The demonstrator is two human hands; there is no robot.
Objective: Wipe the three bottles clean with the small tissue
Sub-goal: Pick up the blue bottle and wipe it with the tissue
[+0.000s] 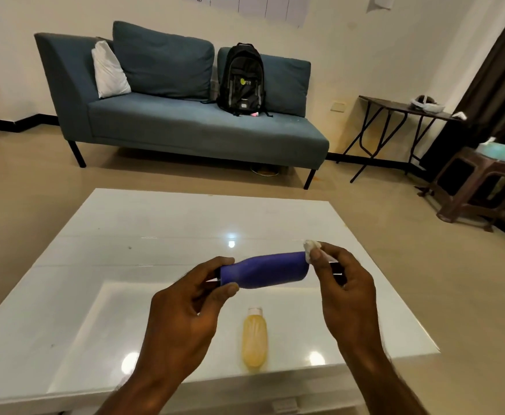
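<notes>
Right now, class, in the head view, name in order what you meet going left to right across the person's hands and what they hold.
left hand → purple bottle → tissue → right hand

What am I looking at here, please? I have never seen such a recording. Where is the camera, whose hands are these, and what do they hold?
There is no machine here. There is only one picture, taken by a camera worn on a person's head. It looks forward and down, so you see the person's own two bare hands from above.

The left hand grips a purple bottle at its narrow end and holds it sideways above the table. The right hand pinches a small white tissue against the bottle's wide end.

On the glossy white table a yellow bottle lies on its side, near the front edge. I cannot plainly see a third bottle.

Behind the table stands a blue sofa with a black backpack on it.
</notes>
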